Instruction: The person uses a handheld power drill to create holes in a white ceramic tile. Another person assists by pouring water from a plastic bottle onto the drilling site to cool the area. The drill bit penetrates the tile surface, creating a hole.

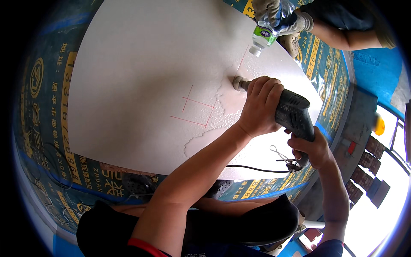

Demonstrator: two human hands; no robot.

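Observation:
My left hand (260,107) wraps round the front of a dark electric drill (295,115). My right hand (316,147) is closed on its rear handle. A short, round, hole-saw-like bit (240,83) at the drill's front end meets the wet surface of a large pale slab (128,85). Puddled water and droplets (205,143) spread around the bit. Thin red lines (199,103) are marked left of it, and another red line lies just beyond it. Above the bit, a co-worker's gloved hands (295,23) hold a clear plastic bottle (263,35) with a green label, its neck tilted down toward the slab.
The drill's black cord (257,170) runs left across the slab's near edge. Dark green printed protective sheeting (47,128) covers the floor around the slab. My bent knees and dark shoes (139,185) are at the near edge. Stacked brown blocks (369,165) stand at the right, near a bright opening.

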